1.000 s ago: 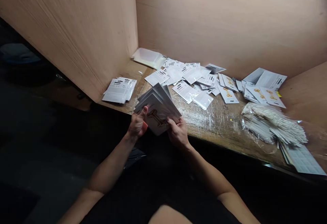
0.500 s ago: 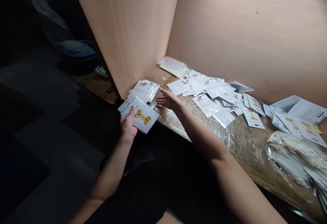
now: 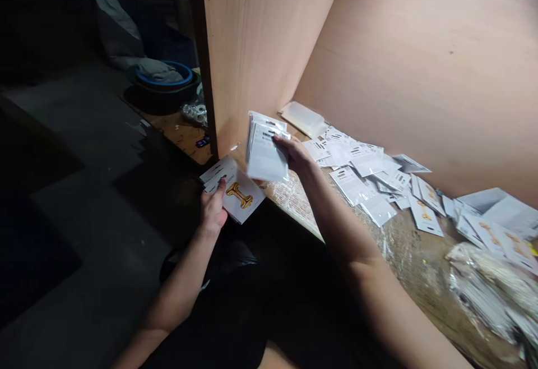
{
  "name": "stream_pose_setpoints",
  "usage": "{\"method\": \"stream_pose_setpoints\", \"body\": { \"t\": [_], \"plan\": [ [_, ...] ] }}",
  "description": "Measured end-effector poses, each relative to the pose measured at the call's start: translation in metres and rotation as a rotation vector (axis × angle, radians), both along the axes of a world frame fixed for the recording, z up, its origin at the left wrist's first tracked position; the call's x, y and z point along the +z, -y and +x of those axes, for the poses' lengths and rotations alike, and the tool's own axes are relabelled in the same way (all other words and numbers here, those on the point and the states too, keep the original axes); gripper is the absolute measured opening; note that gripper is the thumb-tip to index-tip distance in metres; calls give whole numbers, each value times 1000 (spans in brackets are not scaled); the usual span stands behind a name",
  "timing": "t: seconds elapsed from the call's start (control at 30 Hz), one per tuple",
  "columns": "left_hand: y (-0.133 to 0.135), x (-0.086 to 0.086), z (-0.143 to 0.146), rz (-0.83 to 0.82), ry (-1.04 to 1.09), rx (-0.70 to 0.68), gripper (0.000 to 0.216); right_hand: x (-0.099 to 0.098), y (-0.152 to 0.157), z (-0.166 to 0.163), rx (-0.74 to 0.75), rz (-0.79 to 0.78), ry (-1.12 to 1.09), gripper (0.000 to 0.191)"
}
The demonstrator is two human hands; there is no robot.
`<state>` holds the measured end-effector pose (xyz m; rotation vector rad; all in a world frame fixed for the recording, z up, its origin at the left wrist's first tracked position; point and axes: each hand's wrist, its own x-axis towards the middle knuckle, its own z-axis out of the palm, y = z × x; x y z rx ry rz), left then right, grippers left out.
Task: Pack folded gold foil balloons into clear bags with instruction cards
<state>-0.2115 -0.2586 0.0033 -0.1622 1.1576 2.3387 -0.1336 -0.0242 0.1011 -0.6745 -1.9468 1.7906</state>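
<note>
My left hand [image 3: 213, 207] grips a small stack of white balloon packets [image 3: 241, 196], the thumb lying on top. The uppermost one shows a gold letter I balloon. In my right hand [image 3: 294, 153] is a second stack of white packets [image 3: 267, 150], raised above the bench with barcode backs turned towards me. Its lower left edge comes close to the left stack; whether they touch I cannot tell. To the right, many loose packets [image 3: 348, 184] lie scattered on the bench, some with barcodes up and some with the gold print up.
The wooden bench [image 3: 414, 271] is partly wrapped in clear film. Plywood panels [image 3: 256, 38] rise at its left and back. A flat white pack [image 3: 303, 118] sits in the corner. Plastic-wrapped bundles [image 3: 487, 285] lie at the right. Beyond the panel stands a blue-rimmed basin [image 3: 185, 74].
My right hand has closed on the packet stack that lay at the bench's left end and lifted it. My left hand still holds its stack. The view has shifted somewhat to the left.
</note>
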Motion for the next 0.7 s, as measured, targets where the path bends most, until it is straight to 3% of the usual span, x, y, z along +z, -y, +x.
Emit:
{"method": "stream_pose_setpoints", "body": {
  "t": [0.07, 0.13, 0.23, 0.37, 0.53, 0.6, 0.7],
  "plan": [
    [-12, 5, 6, 30, 14, -121, 52, 0, 10, 35, 174, -89, 25, 42],
    [-33, 13, 16, 110, 43, -269, 61, -6, 25, 60, 242, -106, 53, 46],
    [-65, 25, 36, 199, 31, -448, 68, -21, 37, 74, 126, 5, 39, 46],
    [-88, 27, 51, 72, -78, -453, 56, -28, 6, 74, 80, 227, 87, 50],
    [-80, 22, 44, -52, 58, -390, 31, -30, -59, 77, -362, 718, 639, 62],
    [-71, 23, 40, -105, 95, -393, 25, -36, -74, 79, -331, 896, 764, 59],
    [-56, 25, 36, -169, 138, -464, 21, -42, -86, 83, -186, 990, 792, 42]
  ]
}}
